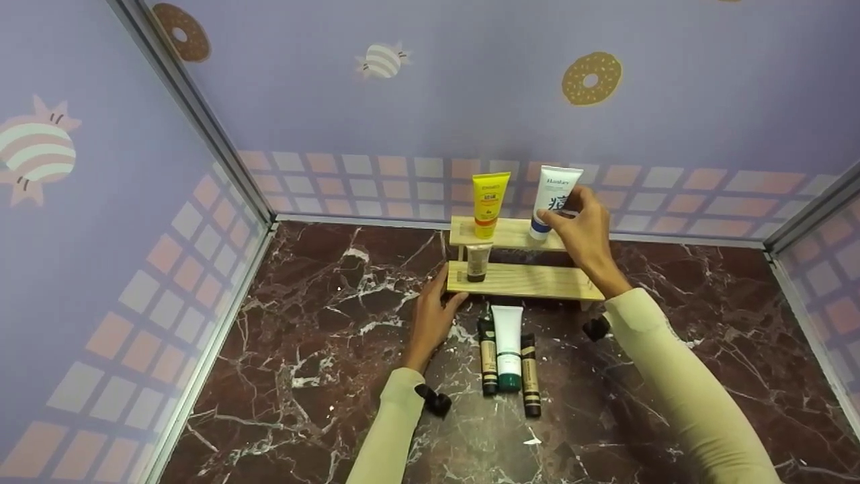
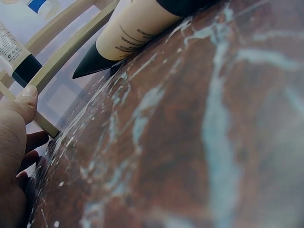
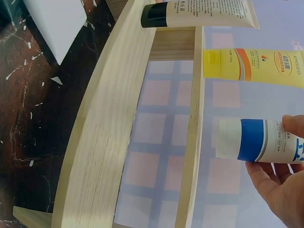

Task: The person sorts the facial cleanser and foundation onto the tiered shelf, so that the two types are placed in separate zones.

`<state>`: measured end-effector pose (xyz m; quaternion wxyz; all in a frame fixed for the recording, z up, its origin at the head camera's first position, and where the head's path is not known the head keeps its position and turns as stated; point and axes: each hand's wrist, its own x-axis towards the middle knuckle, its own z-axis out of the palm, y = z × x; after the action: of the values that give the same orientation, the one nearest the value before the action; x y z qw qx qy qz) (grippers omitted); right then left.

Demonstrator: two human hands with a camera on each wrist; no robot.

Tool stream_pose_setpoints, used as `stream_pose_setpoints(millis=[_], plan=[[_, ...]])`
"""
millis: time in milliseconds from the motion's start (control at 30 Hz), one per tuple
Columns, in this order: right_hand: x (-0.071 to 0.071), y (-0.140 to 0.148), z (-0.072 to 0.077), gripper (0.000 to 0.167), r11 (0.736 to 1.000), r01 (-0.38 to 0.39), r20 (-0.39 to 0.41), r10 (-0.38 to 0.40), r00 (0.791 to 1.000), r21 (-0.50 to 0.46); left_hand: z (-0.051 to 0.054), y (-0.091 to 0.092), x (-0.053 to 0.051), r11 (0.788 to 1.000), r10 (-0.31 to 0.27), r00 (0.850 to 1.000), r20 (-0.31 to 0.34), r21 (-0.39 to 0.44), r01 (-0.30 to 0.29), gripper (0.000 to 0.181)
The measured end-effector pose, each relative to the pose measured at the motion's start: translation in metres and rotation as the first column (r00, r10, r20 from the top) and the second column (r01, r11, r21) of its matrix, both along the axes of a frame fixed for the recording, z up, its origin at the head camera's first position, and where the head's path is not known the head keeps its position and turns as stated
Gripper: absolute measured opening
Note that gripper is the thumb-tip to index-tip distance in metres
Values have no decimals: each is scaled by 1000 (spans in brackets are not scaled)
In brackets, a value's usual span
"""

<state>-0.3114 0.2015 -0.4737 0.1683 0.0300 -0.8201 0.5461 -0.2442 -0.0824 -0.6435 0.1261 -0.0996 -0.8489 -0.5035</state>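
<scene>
In my right hand (image 1: pixel 583 225) I grip a white tube (image 1: pixel 557 185) with a blue band, cap down, at the upper tier of a two-tier wooden rack (image 1: pixel 531 280). Whether its cap touches the tier I cannot tell. My left hand (image 1: pixel 432 316) holds the left end of the lower tier, thumb on the edge in the left wrist view. A yellow tube (image 1: pixel 489 202) stands on the upper tier, left of the white one. On the lower tier's left part stands a small beige tube (image 1: pixel 478 261) with a dark cap.
On the marble-patterned surface (image 1: pixel 322 336) before the rack lie a white tube with a green cap (image 1: pixel 508 336) and two beige-and-black tubes, one on its left (image 1: pixel 488 363) and one on its right (image 1: pixel 531 376). A patterned wall (image 1: pixel 403 121) rises close behind the rack.
</scene>
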Motion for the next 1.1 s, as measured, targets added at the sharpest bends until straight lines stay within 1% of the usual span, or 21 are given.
stream_pose_setpoints(millis=[100, 267, 400, 600, 833, 1000, 1100], plan=[[-2, 0, -2, 48, 1000, -8, -2, 8, 1000, -4, 0, 0, 0, 1000, -1, 1000, -1, 4, 1, 80], [-6, 0, -6, 47, 1000, -15, 0, 15, 1000, -22, -1, 1, 1, 1000, -6, 1000, 21, 2, 6, 79], [-7, 0, -8, 47, 999, -20, 7, 21, 1000, -38, -1, 1, 1, 1000, 2, 1000, 25, -3, -2, 79], [-8, -3, -9, 50, 996, -53, 17, 54, 998, -71, 0, 0, 0, 1000, 6, 1000, 27, 6, -6, 80], [-8, -6, -11, 49, 995, -70, -6, 70, 998, -75, -1, 1, 1, 1000, 1, 1000, 22, 12, -2, 80], [-7, -7, -15, 49, 994, -78, -26, 76, 997, -74, -1, 1, 2, 1000, 0, 999, 33, 9, 0, 79], [-7, -7, -17, 51, 994, -82, -25, 80, 996, -69, -1, 0, 2, 1000, 2, 999, 39, 1, -2, 79]])
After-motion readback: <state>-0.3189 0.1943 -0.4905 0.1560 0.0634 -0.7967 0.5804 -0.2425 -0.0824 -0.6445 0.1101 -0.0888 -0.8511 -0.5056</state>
